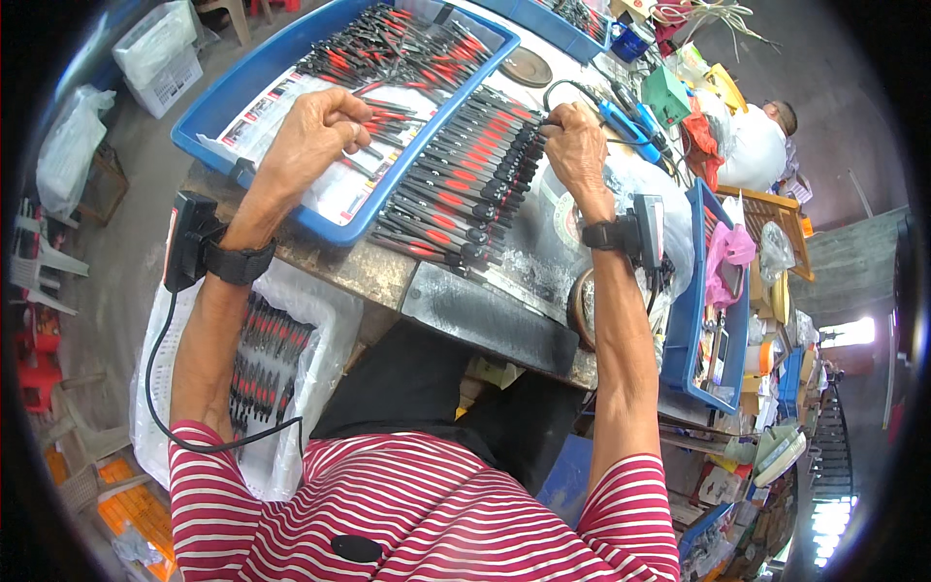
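My left hand is over a blue tray, its thumb and fingers curled together beside loose black-and-red pen-shaped pieces. Whatever sits between those fingertips is too small to make out. Beside the tray, slim pieces of the same kind lie side by side in a long row on the workbench. At the row's far right end my right hand is closed in a pinch, close to the black ends of the pieces; its fingers hide what they grip. A larger pile of the pieces fills the tray's far part.
Blue pen-like tools with cables lie right of my right hand, near a green box. A round brown lid is behind the row. A plastic-lined white crate stands lower left. Right, a blue bin; beyond, another person.
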`<state>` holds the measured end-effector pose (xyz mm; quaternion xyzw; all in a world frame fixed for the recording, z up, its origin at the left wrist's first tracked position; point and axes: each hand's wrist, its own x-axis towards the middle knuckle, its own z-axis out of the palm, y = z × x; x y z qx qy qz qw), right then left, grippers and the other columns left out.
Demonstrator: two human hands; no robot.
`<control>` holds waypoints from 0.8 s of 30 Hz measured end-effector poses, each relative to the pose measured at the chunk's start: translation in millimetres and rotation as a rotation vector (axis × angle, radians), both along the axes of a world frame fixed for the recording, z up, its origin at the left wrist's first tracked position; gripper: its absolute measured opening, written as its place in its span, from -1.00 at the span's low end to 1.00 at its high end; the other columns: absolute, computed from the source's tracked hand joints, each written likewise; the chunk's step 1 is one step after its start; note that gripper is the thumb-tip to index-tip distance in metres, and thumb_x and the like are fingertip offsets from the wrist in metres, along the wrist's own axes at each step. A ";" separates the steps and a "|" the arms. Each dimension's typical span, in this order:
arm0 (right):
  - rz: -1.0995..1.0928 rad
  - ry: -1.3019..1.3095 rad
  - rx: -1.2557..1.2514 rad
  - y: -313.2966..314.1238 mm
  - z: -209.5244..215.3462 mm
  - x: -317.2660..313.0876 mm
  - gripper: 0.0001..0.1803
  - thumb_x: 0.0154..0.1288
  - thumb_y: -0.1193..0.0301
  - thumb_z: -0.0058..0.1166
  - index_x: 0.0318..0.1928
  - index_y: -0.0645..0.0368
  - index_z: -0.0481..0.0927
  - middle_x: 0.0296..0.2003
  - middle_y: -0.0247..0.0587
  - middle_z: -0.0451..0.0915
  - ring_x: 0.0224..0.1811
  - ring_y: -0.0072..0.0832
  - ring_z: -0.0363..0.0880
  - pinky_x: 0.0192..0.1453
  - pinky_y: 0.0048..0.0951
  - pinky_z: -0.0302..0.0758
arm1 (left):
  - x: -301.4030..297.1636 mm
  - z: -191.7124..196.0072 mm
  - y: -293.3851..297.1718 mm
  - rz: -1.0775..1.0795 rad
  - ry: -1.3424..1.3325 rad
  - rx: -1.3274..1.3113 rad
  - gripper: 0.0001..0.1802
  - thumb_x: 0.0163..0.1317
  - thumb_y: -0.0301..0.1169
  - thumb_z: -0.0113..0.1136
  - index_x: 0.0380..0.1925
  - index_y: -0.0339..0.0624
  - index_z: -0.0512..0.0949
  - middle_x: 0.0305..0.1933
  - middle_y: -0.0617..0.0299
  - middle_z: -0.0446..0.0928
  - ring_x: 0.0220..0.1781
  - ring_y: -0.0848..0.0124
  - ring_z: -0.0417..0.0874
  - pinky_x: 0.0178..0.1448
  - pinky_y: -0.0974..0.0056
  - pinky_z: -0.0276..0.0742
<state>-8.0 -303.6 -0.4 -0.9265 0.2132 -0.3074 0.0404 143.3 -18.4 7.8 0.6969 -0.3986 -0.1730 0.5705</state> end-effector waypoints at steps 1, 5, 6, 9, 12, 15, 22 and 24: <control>0.010 0.009 -0.012 -1.1 -1.2 2.5 -0.90 -0.01 0.44 0.11 -0.45 0.19 0.56 -0.41 -0.15 0.50 -0.28 -0.15 0.51 -0.20 -0.21 0.40 | 0.0 -1.9 0.5 -0.003 0.041 0.004 -0.78 0.12 -0.51 -0.01 -0.22 -0.29 0.51 -0.40 0.23 0.59 -0.40 0.58 0.53 -0.30 0.48 0.43; 0.013 0.031 -0.006 -4.2 -6.2 8.2 -0.90 0.01 0.42 0.10 -0.43 0.17 0.56 -0.39 -0.15 0.50 -0.28 -0.14 0.51 -0.20 -0.21 0.40 | -1.8 -8.0 1.1 -0.006 0.129 0.013 -0.78 0.12 -0.49 -0.01 -0.22 -0.30 0.49 -0.40 0.23 0.58 -0.40 0.56 0.53 -0.31 0.47 0.42; 0.018 0.038 -0.014 -4.7 -7.5 9.4 -0.88 0.02 0.41 0.11 -0.41 0.16 0.56 -0.39 -0.14 0.50 -0.28 -0.13 0.51 -0.21 -0.20 0.40 | -1.8 -8.8 1.6 -0.017 0.139 0.017 -0.78 0.12 -0.49 -0.01 -0.22 -0.30 0.49 -0.40 0.23 0.58 -0.40 0.56 0.53 -0.31 0.47 0.42; 0.024 0.040 -0.036 -6.5 -11.1 12.1 -0.87 0.02 0.40 0.11 -0.40 0.16 0.56 -0.39 -0.13 0.49 -0.29 -0.11 0.51 -0.22 -0.18 0.40 | -2.2 -9.7 2.7 -0.017 0.144 0.031 -0.78 0.10 -0.50 -0.02 -0.23 -0.30 0.49 -0.40 0.23 0.57 -0.39 0.55 0.53 -0.31 0.46 0.42; 0.055 0.041 -0.054 -7.8 -14.1 13.6 -0.89 0.01 0.43 0.08 -0.41 0.17 0.56 -0.39 -0.12 0.50 -0.29 -0.10 0.51 -0.24 -0.16 0.40 | -2.9 -8.6 4.5 -0.015 0.162 0.043 -0.78 0.10 -0.50 -0.03 -0.24 -0.30 0.49 -0.40 0.24 0.57 -0.39 0.55 0.53 -0.31 0.46 0.41; 0.071 0.035 -0.070 -8.7 -16.4 14.5 -0.90 0.02 0.44 0.05 -0.41 0.16 0.56 -0.40 -0.12 0.50 -0.31 -0.10 0.51 -0.24 -0.16 0.40 | -2.8 -5.2 5.9 -0.020 0.153 0.045 -0.78 0.10 -0.49 -0.03 -0.24 -0.30 0.49 -0.40 0.24 0.57 -0.39 0.55 0.52 -0.31 0.46 0.41; 0.063 0.026 -0.060 -8.1 -19.1 14.1 -0.90 0.09 0.46 0.04 -0.35 0.16 0.55 -0.37 -0.07 0.49 -0.33 -0.05 0.52 -0.28 -0.13 0.45 | 14.1 4.5 1.5 -0.008 -0.049 0.084 -0.75 0.06 -0.51 -0.07 -0.27 -0.39 0.48 -0.44 0.19 0.55 -0.40 0.53 0.51 -0.33 0.44 0.42; 0.057 -0.004 -0.048 -6.8 -19.1 12.5 -0.91 0.10 0.45 0.03 -0.35 0.14 0.54 -0.37 -0.10 0.48 -0.34 -0.05 0.51 -0.29 -0.13 0.44 | 23.5 3.4 -3.1 -0.020 -0.116 0.097 -0.74 0.03 -0.51 -0.08 -0.28 -0.40 0.48 -0.47 0.20 0.54 -0.41 0.52 0.51 -0.32 0.44 0.43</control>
